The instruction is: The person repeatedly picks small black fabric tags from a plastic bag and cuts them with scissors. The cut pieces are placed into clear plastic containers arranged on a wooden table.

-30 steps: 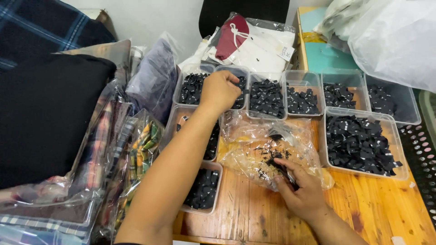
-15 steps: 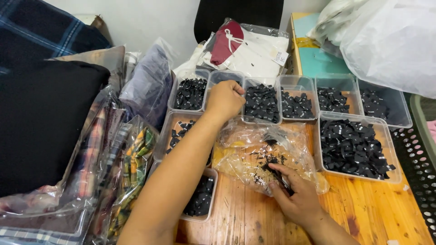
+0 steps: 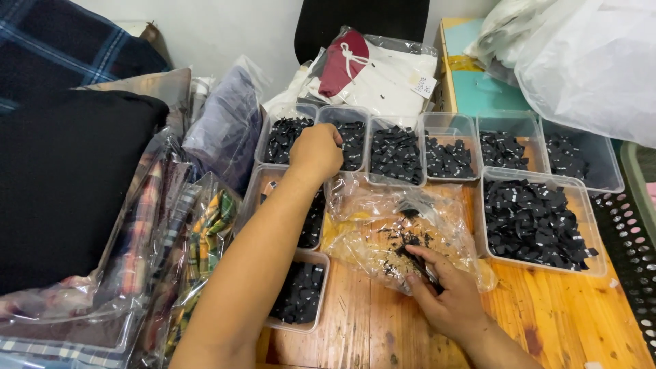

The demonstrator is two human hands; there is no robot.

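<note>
Left hand [image 3: 316, 152] reaches forward, fingers curled into a back tub [image 3: 352, 140]; right hand [image 3: 447, 301] pinches black tags [image 3: 410, 249] on the nearer plastic bag [image 3: 383, 219].

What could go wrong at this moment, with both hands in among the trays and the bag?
1. The left hand reaches across the trays; its forearm passes over the clear tray of black pieces near the table edge and might nudge it off.
2. The right hand digs in a crumpled plastic bag; loose black pieces could spill onto the wooden table.
</note>
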